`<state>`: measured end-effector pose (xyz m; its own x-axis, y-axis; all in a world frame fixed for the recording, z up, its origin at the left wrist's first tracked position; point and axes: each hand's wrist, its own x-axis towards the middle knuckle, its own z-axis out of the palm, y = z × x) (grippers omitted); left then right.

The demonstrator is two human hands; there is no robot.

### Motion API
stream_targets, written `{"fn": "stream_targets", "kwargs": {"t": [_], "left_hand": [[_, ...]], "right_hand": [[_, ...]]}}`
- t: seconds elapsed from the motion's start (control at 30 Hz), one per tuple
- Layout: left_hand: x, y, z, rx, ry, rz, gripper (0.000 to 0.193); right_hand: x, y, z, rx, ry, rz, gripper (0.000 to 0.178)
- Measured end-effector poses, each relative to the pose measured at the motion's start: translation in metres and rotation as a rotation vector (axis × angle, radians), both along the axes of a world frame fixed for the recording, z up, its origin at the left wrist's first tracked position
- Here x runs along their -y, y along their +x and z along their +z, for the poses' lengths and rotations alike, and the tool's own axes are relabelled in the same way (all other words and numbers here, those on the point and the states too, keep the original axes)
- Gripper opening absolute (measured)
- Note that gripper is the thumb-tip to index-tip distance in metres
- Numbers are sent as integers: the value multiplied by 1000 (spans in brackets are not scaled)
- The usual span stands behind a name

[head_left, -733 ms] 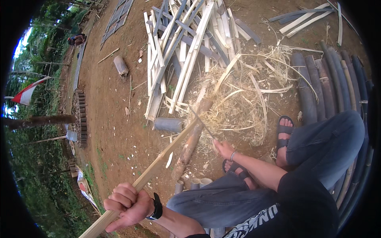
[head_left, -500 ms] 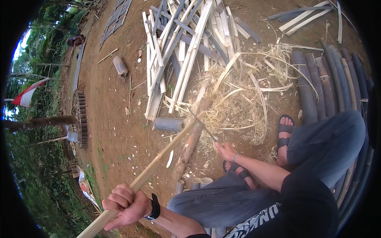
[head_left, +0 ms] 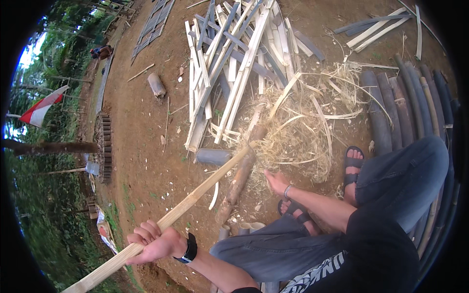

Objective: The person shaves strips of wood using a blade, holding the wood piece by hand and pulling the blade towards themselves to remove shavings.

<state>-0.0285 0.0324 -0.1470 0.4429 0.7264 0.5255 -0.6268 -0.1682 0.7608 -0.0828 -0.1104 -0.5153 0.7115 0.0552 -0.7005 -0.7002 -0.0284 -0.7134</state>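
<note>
My left hand (head_left: 155, 242), with a black band at its wrist, is closed round a long pale bamboo strip (head_left: 198, 193). The strip slants up to the right, and its far end rests across a rough log (head_left: 235, 188) on the ground. My right hand (head_left: 276, 184), wearing a bracelet, is closed beside the log, to the right of the strip's far end. Half a second ago a thin-bladed knife showed in that hand; now its blade can hardly be made out. A short dark bamboo section (head_left: 213, 156) lies beyond the strip.
Curly shavings (head_left: 305, 141) cover the ground past my right hand. Behind them lies a heap of split bamboo strips (head_left: 249, 63). Dark bamboo poles (head_left: 378, 112) lie side by side at the right. A stubby bamboo piece (head_left: 156, 85) lies farther left, and a person (head_left: 101, 52) is far off.
The knife blade that crossed the strip's far end no longer shows clearly. The strip lies at a slightly flatter slant, its near end farther left. The whole view has shifted a little.
</note>
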Motion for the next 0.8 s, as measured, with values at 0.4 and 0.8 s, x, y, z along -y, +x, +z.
{"fn": "stream_targets", "kwargs": {"t": [0.4, 0.8], "left_hand": [[1, 13, -7, 106, -28, 111, 52], [1, 12, -5, 118, -44, 112, 55]], "right_hand": [[-2, -11, 35, 51, 5, 19, 73], [-18, 5, 19, 139, 28, -51, 72]]}}
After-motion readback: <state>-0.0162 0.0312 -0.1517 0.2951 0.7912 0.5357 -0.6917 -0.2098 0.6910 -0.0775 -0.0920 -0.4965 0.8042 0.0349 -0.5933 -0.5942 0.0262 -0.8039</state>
